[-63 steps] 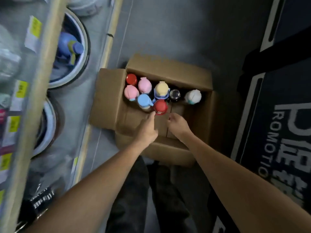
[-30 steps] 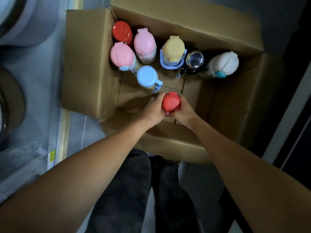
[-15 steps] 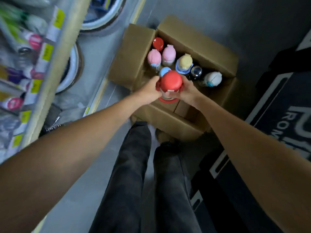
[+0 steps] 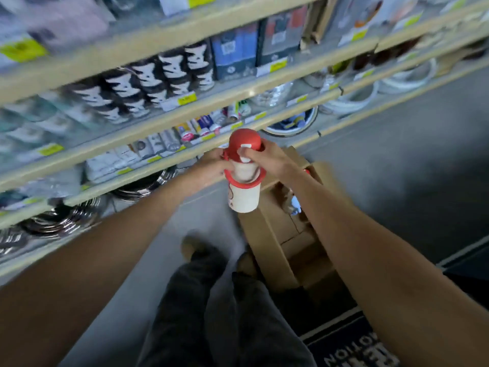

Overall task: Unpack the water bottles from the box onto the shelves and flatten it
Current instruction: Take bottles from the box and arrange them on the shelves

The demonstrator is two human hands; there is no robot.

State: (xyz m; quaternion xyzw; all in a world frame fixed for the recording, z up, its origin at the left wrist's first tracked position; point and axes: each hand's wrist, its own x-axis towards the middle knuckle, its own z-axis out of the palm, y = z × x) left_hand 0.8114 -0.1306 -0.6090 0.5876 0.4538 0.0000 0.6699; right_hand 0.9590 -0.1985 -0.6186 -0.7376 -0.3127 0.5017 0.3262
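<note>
A white water bottle with a red cap [image 4: 243, 192] is held upright in the air in front of the shelves [image 4: 169, 123]. My left hand [image 4: 209, 168] grips its neck from the left. From the right, my right hand [image 4: 267, 158] holds the red cap, with the thumb over the white button. The open cardboard box [image 4: 275, 234] stands on the floor below and behind the bottle; my right forearm hides most of its inside. Only a glimpse of other bottles shows there.
Stocked shelves with yellow price tags run across the upper left. Black-and-white cups, boxes and small tubes fill them. Metal bowls [image 4: 60, 221] sit on the lowest shelf. My legs [image 4: 211, 300] stand on the grey floor, and a dark printed mat [image 4: 362, 348] lies at lower right.
Both hands have lifted the red-capped bottle out of the box and up to shelf height. The view has swung from the box toward the shelves.
</note>
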